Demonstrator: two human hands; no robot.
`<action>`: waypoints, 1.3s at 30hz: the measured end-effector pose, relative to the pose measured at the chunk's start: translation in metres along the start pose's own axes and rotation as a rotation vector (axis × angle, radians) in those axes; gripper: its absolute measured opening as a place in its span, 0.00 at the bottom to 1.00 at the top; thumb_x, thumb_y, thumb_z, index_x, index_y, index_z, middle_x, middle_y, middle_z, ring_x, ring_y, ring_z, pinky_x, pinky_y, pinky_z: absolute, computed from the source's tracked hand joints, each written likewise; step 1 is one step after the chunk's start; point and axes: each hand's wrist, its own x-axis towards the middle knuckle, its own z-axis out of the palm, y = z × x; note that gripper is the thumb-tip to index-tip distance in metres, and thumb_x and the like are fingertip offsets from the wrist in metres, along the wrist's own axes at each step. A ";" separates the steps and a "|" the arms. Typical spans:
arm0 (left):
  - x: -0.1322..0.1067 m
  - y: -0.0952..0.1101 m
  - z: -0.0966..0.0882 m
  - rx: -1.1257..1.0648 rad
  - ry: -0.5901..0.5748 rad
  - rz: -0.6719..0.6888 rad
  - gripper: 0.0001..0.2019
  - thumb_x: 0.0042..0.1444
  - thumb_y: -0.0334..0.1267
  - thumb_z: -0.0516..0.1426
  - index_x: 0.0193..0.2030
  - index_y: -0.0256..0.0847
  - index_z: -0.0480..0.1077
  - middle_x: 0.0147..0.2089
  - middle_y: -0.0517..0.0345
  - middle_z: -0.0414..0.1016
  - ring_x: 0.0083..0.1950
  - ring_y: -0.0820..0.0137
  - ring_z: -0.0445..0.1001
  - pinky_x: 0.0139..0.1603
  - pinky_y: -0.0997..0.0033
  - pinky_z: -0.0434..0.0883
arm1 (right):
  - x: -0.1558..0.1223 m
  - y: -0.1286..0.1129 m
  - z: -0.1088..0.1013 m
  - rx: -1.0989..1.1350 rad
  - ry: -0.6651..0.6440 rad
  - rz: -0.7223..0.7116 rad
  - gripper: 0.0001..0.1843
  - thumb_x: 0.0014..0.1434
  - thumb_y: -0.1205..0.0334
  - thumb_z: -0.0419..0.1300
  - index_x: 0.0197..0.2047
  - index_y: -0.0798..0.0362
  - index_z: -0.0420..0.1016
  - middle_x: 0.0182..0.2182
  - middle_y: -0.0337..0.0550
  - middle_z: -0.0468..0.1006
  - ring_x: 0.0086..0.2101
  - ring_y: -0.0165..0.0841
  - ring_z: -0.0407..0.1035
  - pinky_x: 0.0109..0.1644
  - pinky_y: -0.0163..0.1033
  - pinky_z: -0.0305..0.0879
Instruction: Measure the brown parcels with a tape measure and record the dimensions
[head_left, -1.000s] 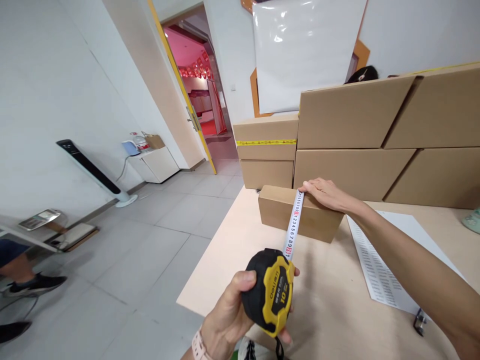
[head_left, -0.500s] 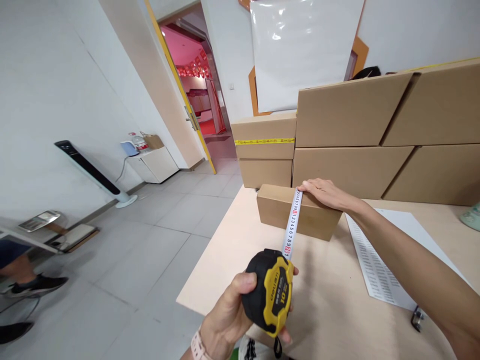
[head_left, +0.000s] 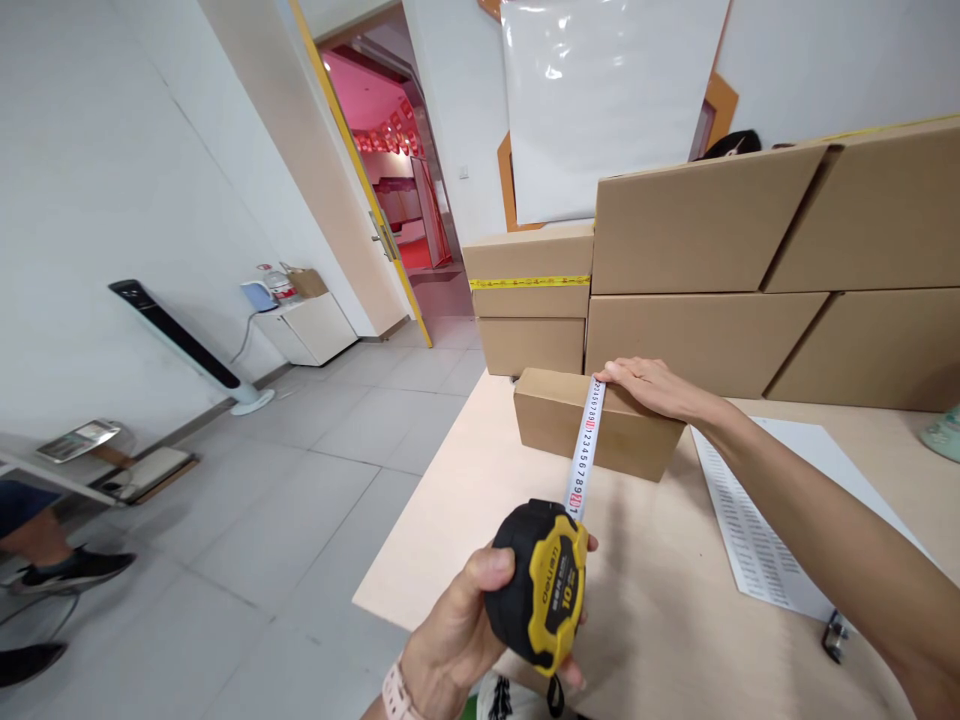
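Observation:
My left hand point(head_left: 465, 610) is wrapped round a black and yellow tape measure point(head_left: 536, 585), its thumb on top of the case. From the case the white blade point(head_left: 583, 450) runs out and away over a small cardboard box point(head_left: 551, 420) on the table. At the far end of the blade, my right hand point(head_left: 637, 385) has its fingertips closed on the tip, at the top of the box. The rest of that hand lies over the box's top right part. The blade crosses the top edge of the box and slants down toward the case, apart from the front face.
Larger cardboard boxes point(head_left: 705, 340) stand stacked along the back of the table point(head_left: 450, 540). A printed sheet point(head_left: 780, 520) lies under my right forearm, near a small dark object point(head_left: 835, 637). Someone's leg and shoe point(head_left: 75, 568) show at far left.

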 end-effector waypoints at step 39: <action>0.000 -0.002 -0.003 0.057 -0.014 -0.013 0.29 0.52 0.49 0.59 0.57 0.32 0.68 0.43 0.46 0.70 0.42 0.63 0.73 0.36 0.64 0.80 | 0.002 0.002 0.004 0.008 0.045 0.025 0.28 0.68 0.49 0.39 0.42 0.48 0.80 0.45 0.43 0.81 0.47 0.42 0.71 0.54 0.46 0.60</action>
